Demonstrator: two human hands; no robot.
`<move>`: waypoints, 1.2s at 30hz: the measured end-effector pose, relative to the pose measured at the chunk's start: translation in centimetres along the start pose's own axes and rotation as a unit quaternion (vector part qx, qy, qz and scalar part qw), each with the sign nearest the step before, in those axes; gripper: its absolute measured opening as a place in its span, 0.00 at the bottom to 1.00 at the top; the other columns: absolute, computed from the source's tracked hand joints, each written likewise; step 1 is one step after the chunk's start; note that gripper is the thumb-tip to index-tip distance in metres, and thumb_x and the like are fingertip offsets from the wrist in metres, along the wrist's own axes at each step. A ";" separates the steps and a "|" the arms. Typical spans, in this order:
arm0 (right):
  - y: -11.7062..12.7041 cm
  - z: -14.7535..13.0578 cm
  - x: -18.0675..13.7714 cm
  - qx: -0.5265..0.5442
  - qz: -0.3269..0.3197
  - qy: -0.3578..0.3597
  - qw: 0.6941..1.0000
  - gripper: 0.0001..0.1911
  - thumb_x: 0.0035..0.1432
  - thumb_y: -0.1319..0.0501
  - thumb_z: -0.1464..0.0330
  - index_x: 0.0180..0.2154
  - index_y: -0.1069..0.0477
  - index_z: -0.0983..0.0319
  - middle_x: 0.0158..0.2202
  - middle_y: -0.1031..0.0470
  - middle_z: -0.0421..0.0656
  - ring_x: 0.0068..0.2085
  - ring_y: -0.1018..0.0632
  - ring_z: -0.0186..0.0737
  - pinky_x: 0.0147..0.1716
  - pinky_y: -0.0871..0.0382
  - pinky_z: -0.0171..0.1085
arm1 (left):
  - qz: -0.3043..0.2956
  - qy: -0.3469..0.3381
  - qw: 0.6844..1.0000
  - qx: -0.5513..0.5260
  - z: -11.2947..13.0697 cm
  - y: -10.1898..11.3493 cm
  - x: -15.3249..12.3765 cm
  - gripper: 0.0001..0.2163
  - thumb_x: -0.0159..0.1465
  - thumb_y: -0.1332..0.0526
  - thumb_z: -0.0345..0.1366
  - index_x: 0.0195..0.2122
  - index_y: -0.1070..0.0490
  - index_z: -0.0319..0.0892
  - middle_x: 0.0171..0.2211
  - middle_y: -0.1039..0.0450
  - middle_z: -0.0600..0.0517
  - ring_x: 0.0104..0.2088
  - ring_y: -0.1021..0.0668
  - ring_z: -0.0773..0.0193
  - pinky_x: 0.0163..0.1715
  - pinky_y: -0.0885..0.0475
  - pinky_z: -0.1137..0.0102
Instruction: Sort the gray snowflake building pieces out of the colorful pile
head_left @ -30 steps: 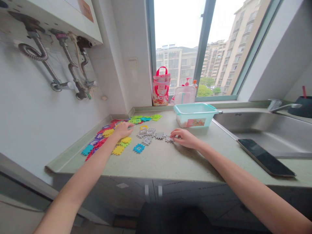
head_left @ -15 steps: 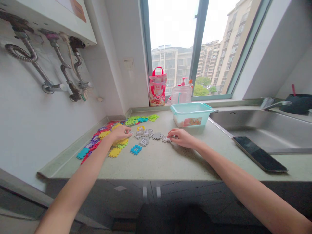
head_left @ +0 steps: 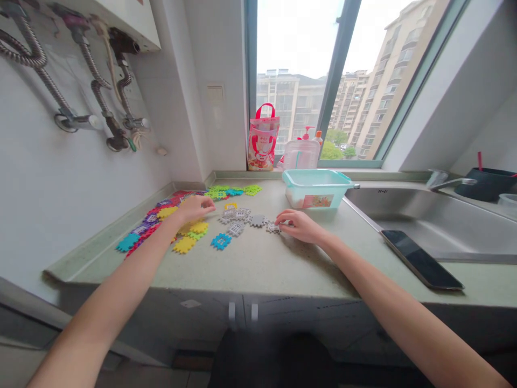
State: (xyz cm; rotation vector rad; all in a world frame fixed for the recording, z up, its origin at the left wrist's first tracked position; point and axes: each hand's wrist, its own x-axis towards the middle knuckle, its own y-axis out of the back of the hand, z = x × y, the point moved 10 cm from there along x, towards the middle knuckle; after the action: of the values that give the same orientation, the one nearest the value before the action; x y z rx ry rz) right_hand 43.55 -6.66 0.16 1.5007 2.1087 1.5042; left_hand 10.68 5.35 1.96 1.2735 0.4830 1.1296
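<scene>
My left hand (head_left: 196, 208) hovers over the left-hand pile, fingers curled together; whether anything sits between them I cannot make out. Under and around it lie yellow tiles (head_left: 184, 245) with notched edges, among red, purple and green ones. My right hand (head_left: 299, 225) grips the edge of a grey window-patterned tile (head_left: 273, 227) on the counter with its fingertips. Just left of that tile is a solid grey tile (head_left: 257, 221). Several grey window tiles (head_left: 236, 229) lie between my hands, beside a yellow-framed piece (head_left: 230, 206). Closer to me is a blue window tile (head_left: 221, 241).
A turquoise plastic bin (head_left: 317, 188) stands behind my right hand. The sink (head_left: 428, 215) is to the right, with a phone (head_left: 422, 260) on its front rim. A red-handled bag (head_left: 263, 143) and a pump bottle (head_left: 308, 132) stand by the window.
The view has shifted slightly. My left hand has drawn back a little leftward over the pile; a pale piece near its fingertips no longer shows. My right hand stays at the grey tile.
</scene>
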 end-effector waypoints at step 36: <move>-0.1 0.1 0.0 -0.012 -0.003 0.006 1.000 0.10 0.64 0.38 0.71 0.42 0.17 0.60 0.45 0.18 0.47 0.41 0.19 0.43 0.43 0.24 0.40 | -0.039 -0.037 0.994 0.092 0.8 -2.5 0.7 0.20 0.64 0.39 0.55 0.43 0.14 0.49 0.43 0.17 0.48 0.44 0.18 0.53 0.45 0.28 0.65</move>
State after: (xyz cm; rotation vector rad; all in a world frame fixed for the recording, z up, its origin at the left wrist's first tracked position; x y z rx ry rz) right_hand 43.53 -6.60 0.08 1.4803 2.0917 1.5345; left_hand 12.60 5.84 0.08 1.4392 0.5863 0.9867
